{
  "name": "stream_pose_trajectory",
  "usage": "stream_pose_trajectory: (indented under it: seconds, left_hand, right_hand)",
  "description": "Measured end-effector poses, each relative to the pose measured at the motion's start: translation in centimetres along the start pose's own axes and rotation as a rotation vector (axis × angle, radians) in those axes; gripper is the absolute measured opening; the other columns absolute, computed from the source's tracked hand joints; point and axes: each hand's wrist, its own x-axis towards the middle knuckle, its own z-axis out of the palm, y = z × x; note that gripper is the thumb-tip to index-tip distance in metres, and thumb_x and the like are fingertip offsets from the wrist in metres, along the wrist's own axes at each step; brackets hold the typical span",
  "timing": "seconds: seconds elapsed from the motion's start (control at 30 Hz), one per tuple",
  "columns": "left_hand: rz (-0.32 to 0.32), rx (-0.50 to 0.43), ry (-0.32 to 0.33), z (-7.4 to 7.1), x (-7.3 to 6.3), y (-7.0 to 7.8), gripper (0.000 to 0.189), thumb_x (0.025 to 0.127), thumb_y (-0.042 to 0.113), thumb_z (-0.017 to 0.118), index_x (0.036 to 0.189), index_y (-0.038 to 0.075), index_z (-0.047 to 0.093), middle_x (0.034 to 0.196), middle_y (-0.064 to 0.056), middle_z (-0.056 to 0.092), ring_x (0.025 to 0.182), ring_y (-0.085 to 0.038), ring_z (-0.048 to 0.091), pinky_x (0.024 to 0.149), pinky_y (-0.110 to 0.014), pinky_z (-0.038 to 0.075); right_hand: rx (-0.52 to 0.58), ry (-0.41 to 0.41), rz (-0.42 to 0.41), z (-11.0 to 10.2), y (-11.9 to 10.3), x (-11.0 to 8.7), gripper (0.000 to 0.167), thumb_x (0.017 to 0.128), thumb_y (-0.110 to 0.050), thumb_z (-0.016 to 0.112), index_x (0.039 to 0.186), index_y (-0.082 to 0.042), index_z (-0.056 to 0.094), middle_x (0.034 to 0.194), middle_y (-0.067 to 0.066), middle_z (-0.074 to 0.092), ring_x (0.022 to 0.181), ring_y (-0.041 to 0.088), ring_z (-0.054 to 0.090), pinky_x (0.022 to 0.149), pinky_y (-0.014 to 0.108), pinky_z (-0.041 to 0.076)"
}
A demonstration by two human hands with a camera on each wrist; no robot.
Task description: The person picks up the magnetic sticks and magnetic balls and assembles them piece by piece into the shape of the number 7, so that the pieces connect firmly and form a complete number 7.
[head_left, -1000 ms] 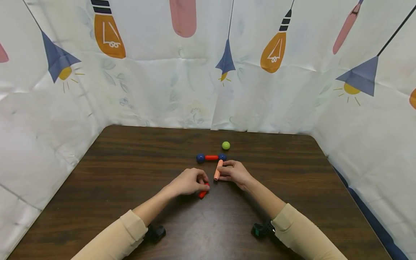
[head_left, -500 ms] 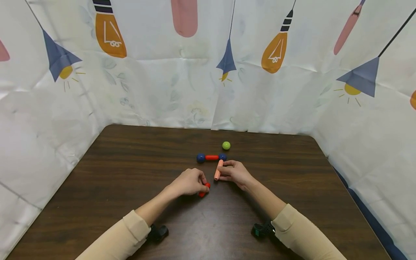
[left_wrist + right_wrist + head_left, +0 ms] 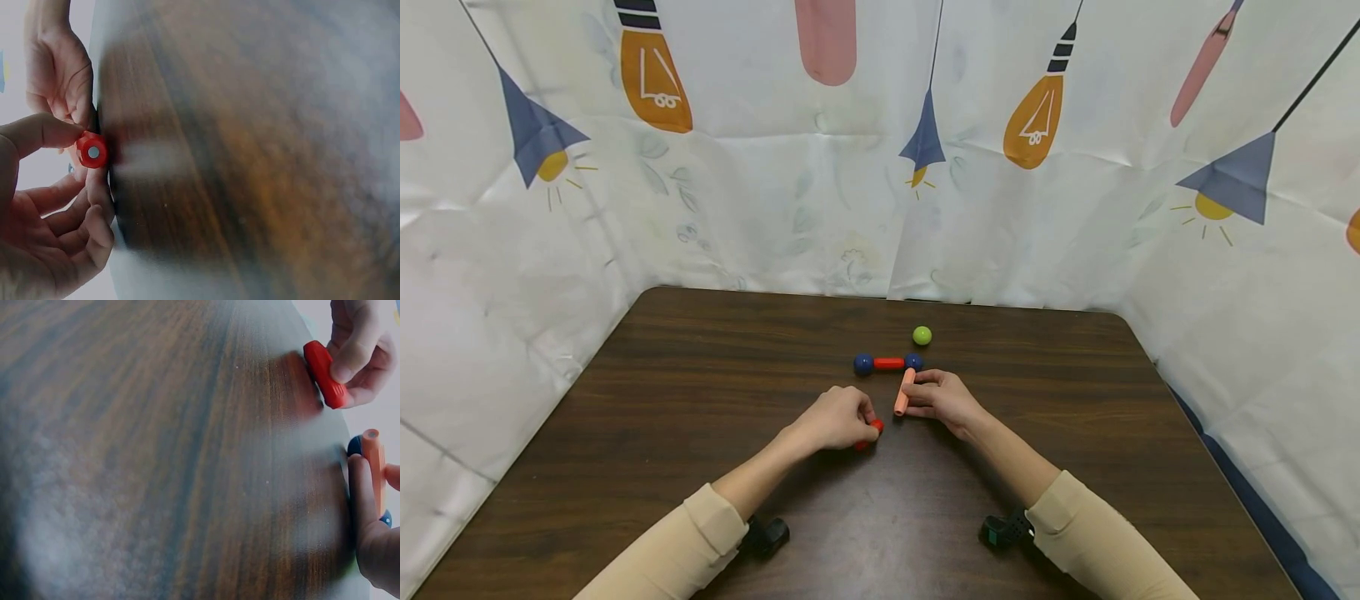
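My left hand (image 3: 837,419) pinches a short red rod (image 3: 324,375) between thumb and fingers, close over the table. In the left wrist view the end of this red rod (image 3: 92,151) faces the camera and shows a pale round centre. To its right, my right hand (image 3: 947,402) holds a peach-coloured rod (image 3: 904,393) between thumb and fingers. The far end of that rod overlaps a dark blue ball (image 3: 913,361) in the head view. A second red rod (image 3: 889,363) lies between this ball and another blue ball (image 3: 863,364), forming a bar.
A light green ball (image 3: 922,336) sits on the dark wooden table (image 3: 737,350) behind the bar. Black wrist devices, one of them a camera (image 3: 764,538), are on both forearms. A printed white curtain (image 3: 760,208) surrounds the table's far and side edges.
My left hand has turned the red rod slightly, and its fingers now cover more of it. The right hand with the peach rod, the bar and the green ball stay in place.
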Motion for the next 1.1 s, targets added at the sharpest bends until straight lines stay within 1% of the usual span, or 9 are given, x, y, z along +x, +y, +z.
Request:
stream_pose_trajectory:
  seconds: [0.2, 0.37, 0.6, 0.73, 0.87, 0.97, 1.1]
  left_hand:
    - [0.005, -0.086, -0.019, -0.19, 0.1, -0.33, 0.008, 0.088, 0.015, 0.077, 0.083, 0.013, 0.071, 0.07, 0.005, 0.065, 0.059, -0.011, 0.058, 0.057, -0.029, 0.048]
    - [0.012, -0.164, -0.048, -0.32, 0.37, -0.41, 0.007, 0.09, 0.015, 0.076, 0.088, 0.01, 0.073, 0.074, 0.004, 0.066, 0.061, -0.013, 0.059, 0.058, -0.03, 0.049]
    - [-0.013, -0.301, -0.112, -0.32, 0.6, -0.67, 0.008, 0.091, 0.014, 0.074, 0.094, 0.006, 0.073, 0.073, 0.0, 0.064, 0.06, -0.012, 0.058, 0.059, -0.028, 0.048]
    - [-0.033, -0.375, -0.14, -0.25, 0.64, -0.76, 0.011, 0.092, 0.012, 0.072, 0.098, 0.003, 0.073, 0.08, -0.001, 0.066, 0.065, -0.013, 0.061, 0.063, -0.028, 0.053]
    - [-0.048, -0.454, -0.167, -0.11, 0.64, -0.73, 0.015, 0.093, 0.011, 0.071, 0.102, -0.001, 0.072, 0.085, -0.004, 0.069, 0.071, -0.015, 0.065, 0.067, -0.031, 0.058]
    - [-0.043, -0.489, -0.181, 0.09, 0.67, -0.71, 0.017, 0.093, 0.01, 0.07, 0.104, -0.003, 0.072, 0.085, -0.005, 0.069, 0.072, -0.015, 0.066, 0.068, -0.033, 0.059]
    - [-0.042, -0.502, -0.179, 0.31, 0.78, -0.65, 0.019, 0.094, 0.011, 0.069, 0.105, -0.004, 0.072, 0.085, -0.004, 0.07, 0.072, -0.015, 0.066, 0.068, -0.032, 0.059]
  right_hand:
    - [0.001, -0.007, -0.006, -0.06, -0.06, -0.11, 0.048, 0.1, -0.005, 0.066, 0.14, 0.012, 0.045, 0.118, 0.024, 0.063, 0.094, 0.025, 0.074, 0.086, 0.037, 0.057]
    - [0.002, -0.009, -0.006, -0.15, -0.07, -0.07, 0.047, 0.1, -0.005, 0.066, 0.139, 0.012, 0.045, 0.117, 0.024, 0.064, 0.094, 0.026, 0.074, 0.086, 0.037, 0.057]
    - [-0.005, -0.003, -0.006, -0.02, -0.06, -0.08, 0.048, 0.1, -0.006, 0.067, 0.139, 0.012, 0.045, 0.117, 0.022, 0.062, 0.093, 0.023, 0.072, 0.085, 0.037, 0.058]
    - [-0.005, 0.004, -0.001, 0.02, -0.05, -0.06, 0.049, 0.1, -0.006, 0.067, 0.139, 0.012, 0.044, 0.117, 0.021, 0.062, 0.093, 0.022, 0.072, 0.086, 0.037, 0.057]
    - [-0.005, 0.009, -0.004, 0.0, -0.06, -0.09, 0.049, 0.1, -0.007, 0.068, 0.139, 0.012, 0.044, 0.117, 0.022, 0.062, 0.093, 0.022, 0.072, 0.085, 0.037, 0.058]
    - [-0.003, 0.015, 0.0, 0.03, -0.06, -0.12, 0.049, 0.1, -0.006, 0.067, 0.139, 0.011, 0.045, 0.117, 0.022, 0.063, 0.093, 0.022, 0.072, 0.085, 0.037, 0.058]
    - [0.001, 0.012, -0.003, 0.06, -0.07, -0.2, 0.049, 0.1, -0.006, 0.067, 0.14, 0.012, 0.044, 0.118, 0.022, 0.062, 0.093, 0.022, 0.072, 0.085, 0.037, 0.057]
